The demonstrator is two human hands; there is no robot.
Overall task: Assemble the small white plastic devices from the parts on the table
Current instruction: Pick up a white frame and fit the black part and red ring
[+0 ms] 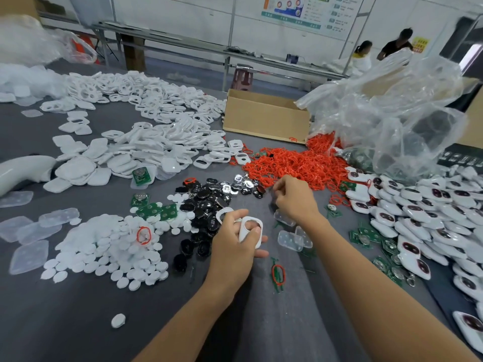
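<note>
My left hand (232, 244) grips two white plastic shells with oval openings (248, 229) near the table's middle. Just beyond it, my right hand (292, 197) hovers with curled fingers at the near edge of the red rubber ring pile (300, 163); whether it pinches a ring I cannot tell. Black oval lenses (206, 202) and shiny metal discs (235, 185) lie to the left of the hands. White round pads (109, 246) form a heap at the left. Green circuit boards (154, 209) sit beside them.
White shell heaps (146, 145) fill the back left. Assembled white devices (431, 212) pile at the right. A cardboard box (264, 118) and crumpled clear plastic bags (392, 113) stand behind. Clear covers (292, 237) lie near my right wrist. Two people stand far back.
</note>
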